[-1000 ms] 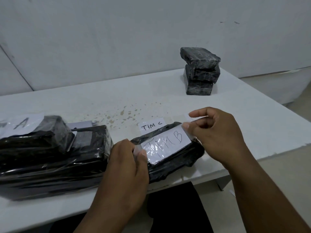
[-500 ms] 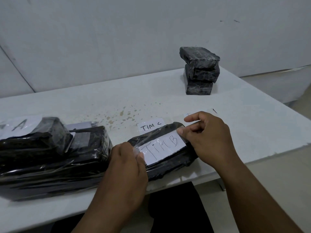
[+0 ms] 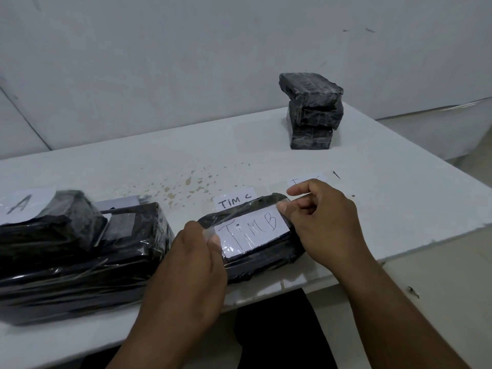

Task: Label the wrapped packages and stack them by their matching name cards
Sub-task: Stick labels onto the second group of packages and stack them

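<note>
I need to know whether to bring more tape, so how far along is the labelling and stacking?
Done: the wrapped packages at left already lie stacked, a paper marked A on them. In hand: left hand and right hand hold clear tape over the TIM B label on the package in front. Left: the three-package stack at the far edge shows no labels.

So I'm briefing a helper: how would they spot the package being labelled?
On the white table, look at the near edge, right of the big black pile. The black package there, between both hands, alone carries a white "TIM B" label.
</note>
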A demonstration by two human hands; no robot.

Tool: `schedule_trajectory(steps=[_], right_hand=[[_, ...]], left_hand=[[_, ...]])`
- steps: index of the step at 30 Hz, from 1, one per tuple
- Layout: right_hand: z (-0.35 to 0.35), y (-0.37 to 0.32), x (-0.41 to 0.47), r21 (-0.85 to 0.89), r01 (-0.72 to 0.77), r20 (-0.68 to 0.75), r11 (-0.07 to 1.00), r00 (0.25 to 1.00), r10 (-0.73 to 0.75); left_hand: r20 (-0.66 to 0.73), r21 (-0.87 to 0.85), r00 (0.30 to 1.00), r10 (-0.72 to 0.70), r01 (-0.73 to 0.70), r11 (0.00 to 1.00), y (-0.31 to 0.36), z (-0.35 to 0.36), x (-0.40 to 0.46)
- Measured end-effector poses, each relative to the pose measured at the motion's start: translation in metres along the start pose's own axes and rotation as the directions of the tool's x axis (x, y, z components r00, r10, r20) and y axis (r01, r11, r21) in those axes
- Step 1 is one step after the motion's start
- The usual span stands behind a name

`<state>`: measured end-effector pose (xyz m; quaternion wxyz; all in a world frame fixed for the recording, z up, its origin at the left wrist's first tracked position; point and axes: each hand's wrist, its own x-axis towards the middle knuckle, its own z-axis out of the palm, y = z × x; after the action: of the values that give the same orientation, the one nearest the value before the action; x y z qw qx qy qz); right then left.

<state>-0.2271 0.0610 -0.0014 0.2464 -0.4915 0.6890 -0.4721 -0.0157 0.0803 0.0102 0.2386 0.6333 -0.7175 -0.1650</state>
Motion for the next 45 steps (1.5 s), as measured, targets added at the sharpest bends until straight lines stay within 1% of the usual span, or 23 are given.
schedule_trajectory(steps=[7, 12, 20, 25, 30, 34, 37, 40, 45], right_hand=[[0.000, -0.003, -0.002, -0.018, 0.005, 0.058, 1.000, 0.998, -0.004], [0.000, -0.004, -0.002, -0.024, 0.001, 0.064, 1.000, 0.998, 0.000], [0.000, -0.006, -0.001, -0.035, -0.020, 0.058, 0.999, 0.998, 0.022], [0.001, -0.008, -0.004, -0.066, -0.004, 0.045, 0.998, 0.999, 0.007], [0.005, -0.008, -0.008, -0.116, 0.034, 0.017, 0.993, 0.999, -0.032], [0.008, -0.006, -0.011, -0.098, 0.050, -0.028, 0.994, 0.998, -0.053], [0.010, -0.004, -0.013, -0.085, 0.059, -0.056, 0.995, 0.996, -0.063], [0.012, -0.003, -0.015, -0.089, 0.078, -0.093, 0.993, 0.992, -0.086], [0.011, 0.005, -0.013, -0.149, 0.117, -0.171, 0.982, 0.975, -0.142]], left_hand=[[0.008, -0.019, 1.000, -0.029, 0.029, 0.999, 0.004, -0.005, -0.001], [0.030, -0.032, 0.998, -0.052, 0.053, 0.998, 0.006, -0.006, -0.001], [0.047, 0.051, 0.998, -0.038, 0.035, 0.998, 0.005, -0.002, 0.000], [0.045, 0.088, 0.998, -0.032, 0.028, 0.996, 0.003, 0.001, 0.001], [0.012, 0.116, 1.000, -0.021, 0.020, 0.993, 0.004, 0.004, 0.000], [-0.016, 0.048, 1.000, -0.016, 0.016, 0.999, 0.007, 0.003, -0.001], [-0.012, 0.078, 1.000, 0.020, -0.019, 0.997, 0.005, 0.003, -0.001], [-0.025, 0.082, 1.000, 0.014, -0.012, 0.997, 0.002, 0.003, 0.000], [-0.023, 0.118, 1.000, 0.021, -0.018, 0.993, 0.001, 0.006, -0.002]])
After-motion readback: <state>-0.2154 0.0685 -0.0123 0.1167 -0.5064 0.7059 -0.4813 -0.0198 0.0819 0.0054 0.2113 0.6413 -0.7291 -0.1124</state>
